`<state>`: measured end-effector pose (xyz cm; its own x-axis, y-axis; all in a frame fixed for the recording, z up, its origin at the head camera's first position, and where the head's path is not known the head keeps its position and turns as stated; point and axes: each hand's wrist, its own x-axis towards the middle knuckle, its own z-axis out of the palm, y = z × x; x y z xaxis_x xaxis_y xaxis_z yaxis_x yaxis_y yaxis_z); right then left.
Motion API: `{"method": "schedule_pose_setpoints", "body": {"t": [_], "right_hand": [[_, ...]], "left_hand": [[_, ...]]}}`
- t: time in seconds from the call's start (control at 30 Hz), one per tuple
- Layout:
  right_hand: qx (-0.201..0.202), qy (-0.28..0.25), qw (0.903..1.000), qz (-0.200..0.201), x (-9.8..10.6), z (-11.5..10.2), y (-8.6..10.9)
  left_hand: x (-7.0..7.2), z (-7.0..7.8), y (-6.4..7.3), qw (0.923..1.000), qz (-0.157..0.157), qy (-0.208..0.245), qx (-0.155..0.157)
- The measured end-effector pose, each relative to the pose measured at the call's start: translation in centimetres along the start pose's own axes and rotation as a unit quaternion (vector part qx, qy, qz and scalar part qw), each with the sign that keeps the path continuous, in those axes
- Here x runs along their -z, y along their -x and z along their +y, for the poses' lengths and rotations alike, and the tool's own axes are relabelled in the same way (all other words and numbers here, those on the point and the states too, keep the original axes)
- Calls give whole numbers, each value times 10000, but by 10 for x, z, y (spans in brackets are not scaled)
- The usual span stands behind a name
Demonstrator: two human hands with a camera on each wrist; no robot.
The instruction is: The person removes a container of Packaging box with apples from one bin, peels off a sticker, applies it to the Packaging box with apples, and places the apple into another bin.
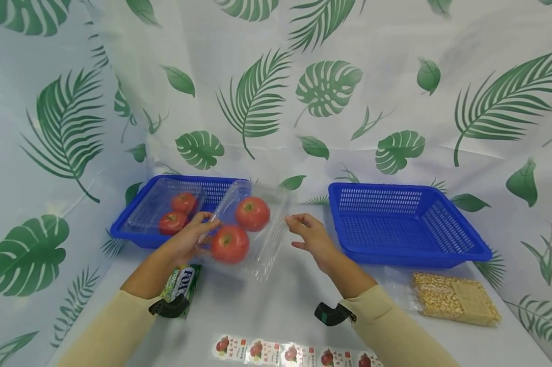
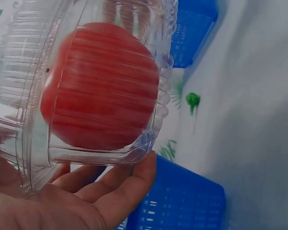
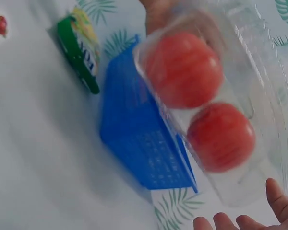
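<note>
My left hand (image 1: pixel 189 238) grips the left side of a clear plastic clamshell box (image 1: pixel 267 242), which is raised over the table and tilted. Two red apples, one farther back (image 1: pixel 253 214) and one nearer me (image 1: pixel 230 244), show through the plastic. In the left wrist view, the fingers (image 2: pixel 127 194) support the box's lower edge beneath one apple (image 2: pixel 103 91). Just off the box's right side is my right hand (image 1: pixel 311 238), fingers slightly bent and holding nothing. The right wrist view has its fingertips (image 3: pixel 274 194) close to the box's end.
At the left, a blue basket (image 1: pixel 135 237) contains another clear box (image 1: pixel 142 206) with two apples. A second blue basket (image 1: pixel 413 257) stands at the right. Before it lies a bag of corn kernels (image 1: pixel 456 299). A green FOX'S packet (image 1: pixel 184 283) and several fruit stickers (image 1: pixel 263 351) are nearer.
</note>
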<state>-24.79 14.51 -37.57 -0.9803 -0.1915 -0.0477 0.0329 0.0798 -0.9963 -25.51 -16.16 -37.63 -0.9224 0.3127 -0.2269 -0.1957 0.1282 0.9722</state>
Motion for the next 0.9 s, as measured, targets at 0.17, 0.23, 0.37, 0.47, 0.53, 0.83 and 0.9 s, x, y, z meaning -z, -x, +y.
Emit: {"method": "schedule_pose_setpoints", "body": {"t": [0.17,0.23,0.37,0.47,0.53,0.83,0.9], "right_hand": [[-40,107,9999,24,17,-3,6],[-57,171,9998,91,24,-3,9],[-170,57,9998,105,34,-2,13],[-403,38,9991,-107,38,2,17],[-562,173,9979,-279,40,7,20],[-1003,979,9871,-773,48,29,32],[-1002,1110,9840,-966,49,32,36]], "left_hand": [[0,-1,1,9997,-210,-46,-94],[0,-1,1,9993,-333,-116,-142],[0,-3,2,9972,-603,-384,-219],[-1,-5,3,9940,-779,-731,-247],[-3,-7,2,9912,-909,-935,-243],[-16,-15,2,9824,-1356,-1281,-38],[-19,-17,1,9797,-1486,-1346,-17]]}}
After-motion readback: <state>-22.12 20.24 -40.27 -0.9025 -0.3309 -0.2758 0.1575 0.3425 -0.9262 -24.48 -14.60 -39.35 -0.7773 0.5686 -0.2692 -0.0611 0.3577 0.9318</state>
